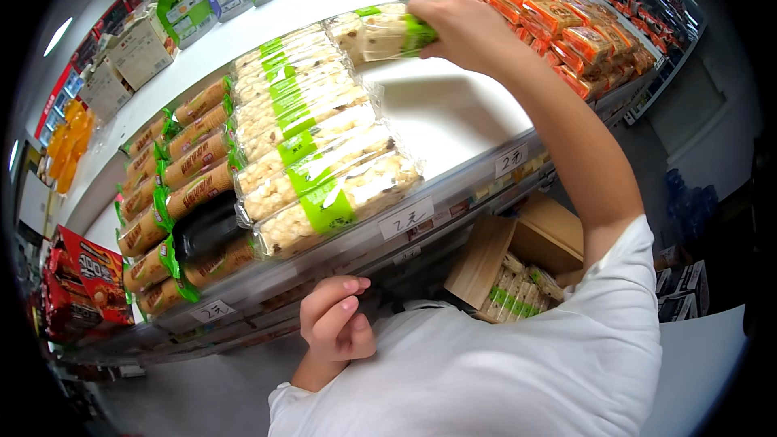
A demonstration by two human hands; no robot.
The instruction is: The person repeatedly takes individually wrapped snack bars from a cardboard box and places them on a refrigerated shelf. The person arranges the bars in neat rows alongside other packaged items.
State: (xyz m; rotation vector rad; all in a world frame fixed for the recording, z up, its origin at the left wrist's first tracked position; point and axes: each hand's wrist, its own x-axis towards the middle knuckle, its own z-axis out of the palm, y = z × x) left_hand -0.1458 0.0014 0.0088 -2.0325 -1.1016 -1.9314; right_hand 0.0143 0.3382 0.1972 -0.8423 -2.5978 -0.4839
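My right hand [470,33] reaches over the white shelf top and grips a clear-wrapped puffed rice bar [385,37] with a green band. That bar lies at the far end of the shelf, beside another wrapped bar [345,31] of the same kind. To its left, a long row of green-banded puffed rice bars [303,127] runs from back to front, packed side by side. My left hand [337,318] hangs in front of the shelf edge near my body, fingers loosely curled, holding nothing.
Brown roll-shaped snack packs [197,161] lie left of the bars, with a black object [209,227] on them. Orange-wrapped snacks [567,27] are piled right. Handwritten price tags [405,217] line the shelf's front edge. Below, an open cardboard box [482,261] holds more green-banded bars [516,296].
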